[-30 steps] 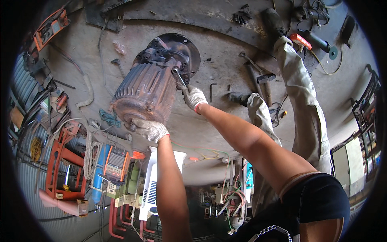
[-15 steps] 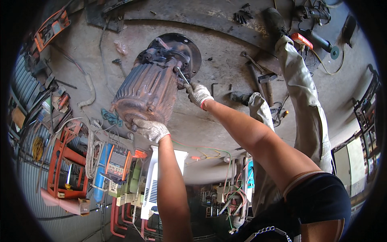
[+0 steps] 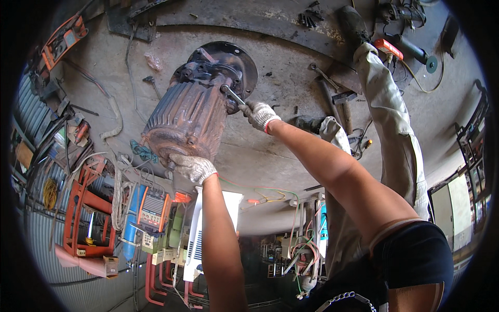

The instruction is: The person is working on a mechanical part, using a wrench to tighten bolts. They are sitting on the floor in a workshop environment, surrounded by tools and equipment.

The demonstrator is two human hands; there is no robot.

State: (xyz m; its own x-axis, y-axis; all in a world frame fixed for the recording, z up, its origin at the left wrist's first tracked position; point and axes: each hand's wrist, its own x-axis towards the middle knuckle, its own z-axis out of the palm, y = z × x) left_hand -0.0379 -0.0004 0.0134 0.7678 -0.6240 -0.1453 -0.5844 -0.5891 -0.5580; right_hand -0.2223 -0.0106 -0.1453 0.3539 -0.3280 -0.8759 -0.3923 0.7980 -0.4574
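A rusty, finned electric motor (image 3: 182,117) lies on its side on the concrete floor, its round dark flange (image 3: 248,67) at the far end. My right hand (image 3: 258,115), in a white knit glove, is closed around the handle of a wrench (image 3: 234,95). The wrench head sits at the motor's right side, just before the flange. My left hand (image 3: 191,167), gloved too, grips the motor's near end at a short protruding shaft; its fingertips are partly hidden against the metal.
A hammer (image 3: 345,112) and another wrench (image 3: 322,75) lie to the right, by a trousered leg (image 3: 387,104). Beyond are an angle grinder (image 3: 416,54) and an orange power strip (image 3: 389,49). An orange frame (image 3: 78,208) and a blue cylinder (image 3: 132,223) stand at left.
My right hand has shifted slightly to the right with the wrench, whose handle has swung a little. The left hand stays on the motor's near end.
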